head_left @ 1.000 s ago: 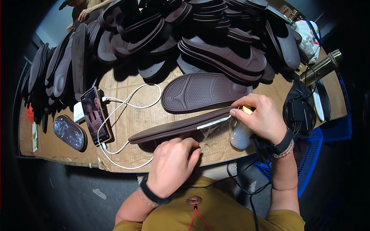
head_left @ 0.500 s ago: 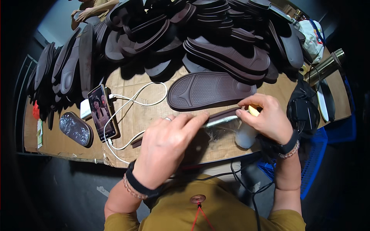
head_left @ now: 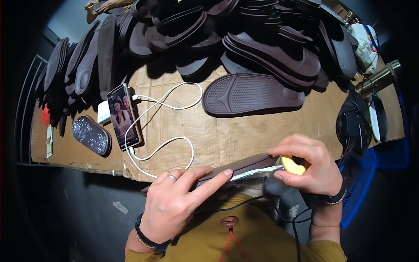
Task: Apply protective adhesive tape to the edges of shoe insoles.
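A dark brown shoe sole [head_left: 238, 167] is tilted on its edge at the table's front edge. My left hand [head_left: 176, 203] grips its left part, with the index finger stretched along the side and the thumb hidden. My right hand [head_left: 317, 169] holds a roll of clear tape [head_left: 293, 166] with a yellow core, its fingertips touching the sole's right end. Between the two hands a shiny strip of tape [head_left: 257, 171] runs from the roll along the sole's side. Beyond them another brown sole [head_left: 253, 95] lies flat, patterned face up.
Stacks of dark soles [head_left: 270, 56] fill the table's back. At left are a propped phone [head_left: 124, 118] with a looped white cable [head_left: 192, 150] and a film-covered sole [head_left: 91, 135]. A black pouch [head_left: 354, 126] lies at right. Another person's hands [head_left: 109, 5] show at top left.
Both hands have brought the sole and tape nearer to me, off the cardboard to the table's front edge. The sole is turned so more of its face shows. The view has shifted slightly.
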Demonstrator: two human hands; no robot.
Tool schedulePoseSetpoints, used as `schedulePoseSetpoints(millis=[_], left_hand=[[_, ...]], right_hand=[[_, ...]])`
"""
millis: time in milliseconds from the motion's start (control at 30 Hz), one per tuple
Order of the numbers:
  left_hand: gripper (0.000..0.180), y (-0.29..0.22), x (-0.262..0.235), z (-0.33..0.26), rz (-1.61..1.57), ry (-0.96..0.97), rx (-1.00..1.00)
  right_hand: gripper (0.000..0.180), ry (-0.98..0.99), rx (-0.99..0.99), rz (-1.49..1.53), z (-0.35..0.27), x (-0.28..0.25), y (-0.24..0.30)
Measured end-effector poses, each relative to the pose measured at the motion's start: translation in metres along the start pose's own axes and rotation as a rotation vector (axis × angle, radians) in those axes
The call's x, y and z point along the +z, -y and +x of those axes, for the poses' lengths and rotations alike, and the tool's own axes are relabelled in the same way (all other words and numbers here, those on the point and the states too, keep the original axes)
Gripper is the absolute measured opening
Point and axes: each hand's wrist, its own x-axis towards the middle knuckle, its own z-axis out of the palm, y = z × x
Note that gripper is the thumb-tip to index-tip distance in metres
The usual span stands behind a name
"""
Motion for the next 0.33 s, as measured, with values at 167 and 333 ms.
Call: schedulePoseSetpoints(millis=[167, 333], left_hand=[[0.061, 0.000, 0.000, -0.002, 0.041, 0.016, 0.007], [0.062, 0.001, 0.001, -0.001, 0.044, 0.003, 0.035]], right_hand=[[0.034, -0.187, 0.067, -0.087, -0.014, 0.017, 0.015], [0.025, -0.246, 0.130, -0.167, -0.025, 0.024, 0.026]])
